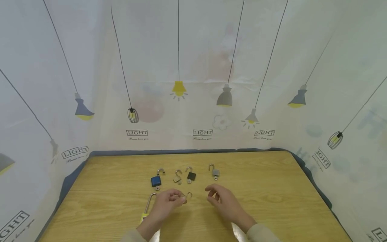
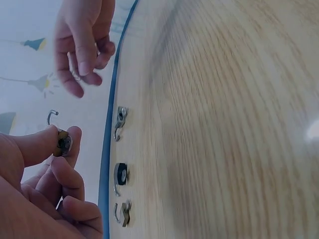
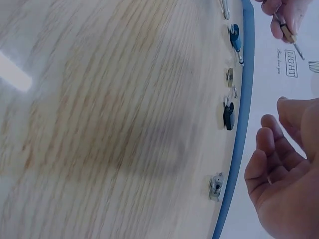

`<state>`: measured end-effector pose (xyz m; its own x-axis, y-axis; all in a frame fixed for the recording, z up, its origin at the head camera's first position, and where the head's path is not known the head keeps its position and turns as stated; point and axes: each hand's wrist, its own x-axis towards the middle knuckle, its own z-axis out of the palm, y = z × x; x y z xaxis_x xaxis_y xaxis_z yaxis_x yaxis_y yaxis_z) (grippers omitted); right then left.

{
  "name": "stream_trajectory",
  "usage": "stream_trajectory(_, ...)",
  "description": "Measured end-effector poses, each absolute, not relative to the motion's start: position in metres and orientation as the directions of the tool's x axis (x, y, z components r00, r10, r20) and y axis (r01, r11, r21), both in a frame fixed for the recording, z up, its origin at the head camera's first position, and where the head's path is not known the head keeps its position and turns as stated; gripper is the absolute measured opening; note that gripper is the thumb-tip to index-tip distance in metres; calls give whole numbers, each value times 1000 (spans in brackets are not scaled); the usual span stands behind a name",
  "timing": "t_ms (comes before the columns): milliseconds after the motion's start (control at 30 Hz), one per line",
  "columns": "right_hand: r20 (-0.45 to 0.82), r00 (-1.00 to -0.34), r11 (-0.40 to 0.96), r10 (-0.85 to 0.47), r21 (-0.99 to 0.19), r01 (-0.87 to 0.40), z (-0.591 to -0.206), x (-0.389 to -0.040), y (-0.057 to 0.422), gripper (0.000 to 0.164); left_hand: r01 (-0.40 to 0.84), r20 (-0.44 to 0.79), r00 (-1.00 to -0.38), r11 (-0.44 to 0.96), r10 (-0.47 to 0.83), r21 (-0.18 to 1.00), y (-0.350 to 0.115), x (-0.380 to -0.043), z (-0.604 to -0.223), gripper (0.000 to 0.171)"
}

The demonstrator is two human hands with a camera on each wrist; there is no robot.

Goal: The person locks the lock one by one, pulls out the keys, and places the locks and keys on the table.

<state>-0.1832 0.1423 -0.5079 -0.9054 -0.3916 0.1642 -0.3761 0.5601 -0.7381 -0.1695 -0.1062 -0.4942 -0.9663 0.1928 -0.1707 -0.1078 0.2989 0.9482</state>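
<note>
My left hand (image 1: 167, 203) pinches a small brass padlock (image 2: 62, 141) between thumb and fingers, raised above the table. Its shackle stands unlocked, and the fingers hide much of the body in the head view. To the right, my right hand (image 1: 223, 201) hovers with loosely bent fingers and holds nothing. Beyond the hands lie a blue padlock (image 1: 156, 181), a small brass-coloured padlock (image 1: 176, 179), a black padlock (image 1: 191, 176) and a silver padlock (image 1: 215, 172). All of these have raised shackles and a key at the bottom.
A yellow padlock (image 1: 144, 217) with a long shackle lies beside my left wrist, partly covered by the forearm. The wooden table (image 1: 272, 188) meets a white curtain (image 1: 169, 117) printed with lamps along its back and sides.
</note>
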Motion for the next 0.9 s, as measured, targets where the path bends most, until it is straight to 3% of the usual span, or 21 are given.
stream_trajectory(233,259,-873,470,-413,-760,-448,-501,-184,130,20,-80,-157,-962,320,223,944,-99,-166,-496,28)
stream_trajectory(500,232,-872,390,-431,-823,-412,-502,-184,123,16,-100,-170,-951,264,258,959,-92,-165,-495,26)
stream_trajectory(900,206,-872,397,-443,-827,-397,-502,-185,123,11,-116,-186,-943,253,276,961,-89,-162,-494,25)
